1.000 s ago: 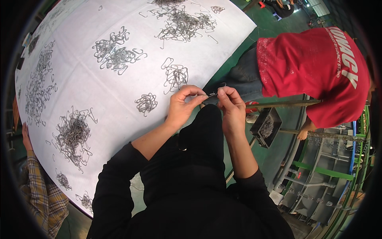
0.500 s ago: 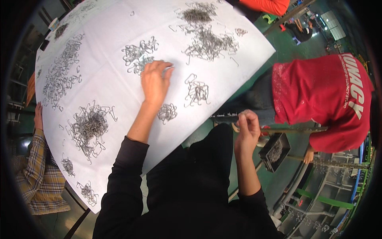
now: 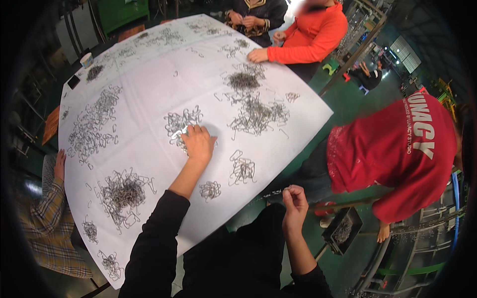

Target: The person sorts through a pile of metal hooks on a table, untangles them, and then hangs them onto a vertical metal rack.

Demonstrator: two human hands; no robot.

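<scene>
My left hand (image 3: 199, 144) rests over the near edge of a loose pile of bent metal wire hooks (image 3: 174, 121) on the white-covered table (image 3: 154, 94). Its fingers reach onto the hooks and its thumb stands apart; nothing shows in its grasp. Off the table's near right edge, my right hand (image 3: 295, 204) is raised with thumb and fingertips pinched together. A tiny bit of something pale shows at those fingertips, too small to name. Closer to me lie a small clump of hooks (image 3: 210, 190) and a looser bunch of longer hooks (image 3: 242, 170).
More hook heaps lie at left (image 3: 124, 193) and far right (image 3: 256, 113). A person in a red shirt (image 3: 382, 149) leans beside me at right, near a black bin (image 3: 343, 231). Others in orange (image 3: 318, 35) and plaid (image 3: 47, 208) are at the table. A cup (image 3: 86, 60) stands far left.
The view has tilted up, showing more of the table's far side and people there. My left hand has lowered onto the hook pile, its thumb now away from the fingers. My right hand stays pinched.
</scene>
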